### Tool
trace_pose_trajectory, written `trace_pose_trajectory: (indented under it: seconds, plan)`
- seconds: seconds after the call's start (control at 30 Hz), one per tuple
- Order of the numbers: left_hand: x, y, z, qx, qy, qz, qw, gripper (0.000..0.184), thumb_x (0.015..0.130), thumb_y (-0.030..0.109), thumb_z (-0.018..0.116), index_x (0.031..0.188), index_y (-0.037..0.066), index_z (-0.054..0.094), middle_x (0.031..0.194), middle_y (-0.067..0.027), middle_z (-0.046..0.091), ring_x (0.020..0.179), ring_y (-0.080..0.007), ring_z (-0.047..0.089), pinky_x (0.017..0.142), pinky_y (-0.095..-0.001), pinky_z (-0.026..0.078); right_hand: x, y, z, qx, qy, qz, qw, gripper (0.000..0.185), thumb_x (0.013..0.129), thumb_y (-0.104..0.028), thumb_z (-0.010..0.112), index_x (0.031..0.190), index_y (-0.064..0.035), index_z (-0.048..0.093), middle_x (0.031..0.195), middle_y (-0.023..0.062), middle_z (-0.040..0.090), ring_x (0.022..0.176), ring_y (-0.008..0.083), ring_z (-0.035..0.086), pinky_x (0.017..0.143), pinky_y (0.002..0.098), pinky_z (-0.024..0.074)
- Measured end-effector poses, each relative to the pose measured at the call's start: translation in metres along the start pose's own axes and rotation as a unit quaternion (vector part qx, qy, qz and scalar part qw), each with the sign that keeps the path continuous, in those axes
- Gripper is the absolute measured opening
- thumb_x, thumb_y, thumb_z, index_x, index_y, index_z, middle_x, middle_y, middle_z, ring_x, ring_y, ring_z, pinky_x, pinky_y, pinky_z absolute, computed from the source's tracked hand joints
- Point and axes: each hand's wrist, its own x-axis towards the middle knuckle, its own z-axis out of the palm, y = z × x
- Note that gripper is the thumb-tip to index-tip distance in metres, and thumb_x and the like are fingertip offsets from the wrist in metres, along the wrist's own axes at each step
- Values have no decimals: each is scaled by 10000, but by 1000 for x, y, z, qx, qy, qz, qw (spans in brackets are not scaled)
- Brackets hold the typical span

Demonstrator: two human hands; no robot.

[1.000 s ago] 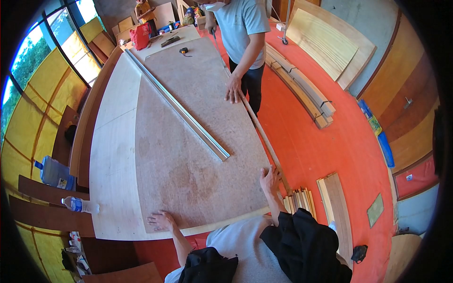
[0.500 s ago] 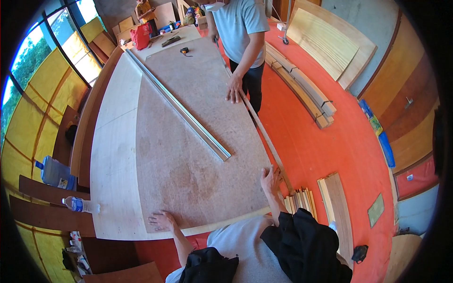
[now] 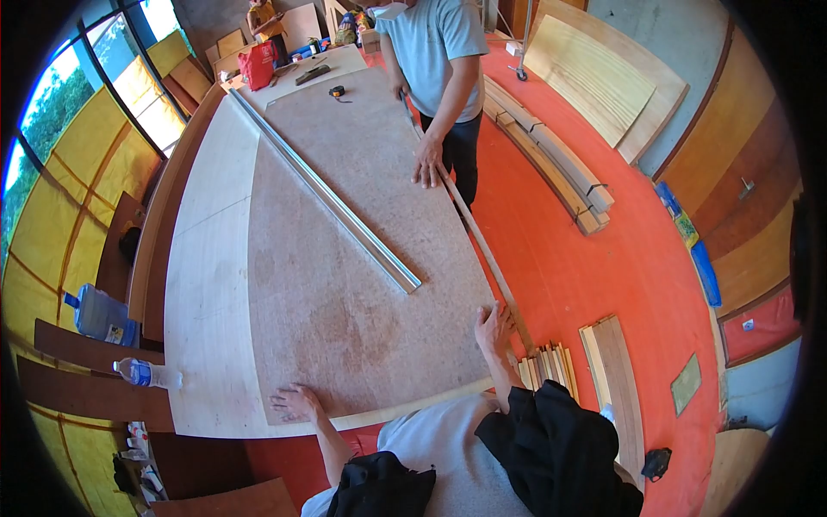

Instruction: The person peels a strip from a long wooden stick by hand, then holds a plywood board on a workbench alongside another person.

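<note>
My left hand (image 3: 295, 402) lies flat, fingers spread, on the near left part of a brown plywood sheet (image 3: 362, 215). My right hand (image 3: 493, 329) rests at the sheet's near right corner, fingers stretched out, beside a long thin wooden strip (image 3: 488, 246) running along the right edge; whether it touches the strip I cannot tell. A long metal straightedge (image 3: 327, 194) lies diagonally across the sheet, apart from both hands. Across from me, a co-worker in a grey shirt has one hand (image 3: 427, 162) on the sheet's right edge by the strip and another hand (image 3: 399, 89) farther back.
A tape measure (image 3: 337, 91), a hand plane (image 3: 312, 76) and a red bag (image 3: 257, 67) sit at the far end. A water bottle (image 3: 148, 374) is at the left edge. Bundled boards (image 3: 547, 155) and short wood pieces (image 3: 551, 369) lie on the red floor (image 3: 568, 284) at right.
The co-worker's farther hand has come a little nearer along the right edge, and the strip's far end shows lower there. My two hands have hardly moved.
</note>
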Motion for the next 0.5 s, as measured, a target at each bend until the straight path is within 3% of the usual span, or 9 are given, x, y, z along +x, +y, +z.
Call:
trace_pose_trajectory:
  seconds: [0.23, 0.5]
  plan:
    - [3, 0, 4, 4, 4, -5, 1000, 557, 952, 411, 424, 1405, 88, 407, 1521, -181, 276, 1419, -397, 205, 1046, -680, 210, -1, -2, -4, 9, -8, -2, 1000, 591, 921, -470, 480, 1332, -46, 471, 1296, 278, 466, 1170, 445, 473, 951, 579, 360]
    - [2, 1, 3, 14, 2, 0, 1000, 558, 955, 394, 408, 1411, 73, 397, 1531, -185, 253, 1421, -403, 195, 1048, -679, 207, 1, 0, 2, -10, 23, -16, 1000, 567, 913, -460, 504, 1301, -46, 489, 1166, 253, 516, 1100, 421, 511, 872, 564, 408]
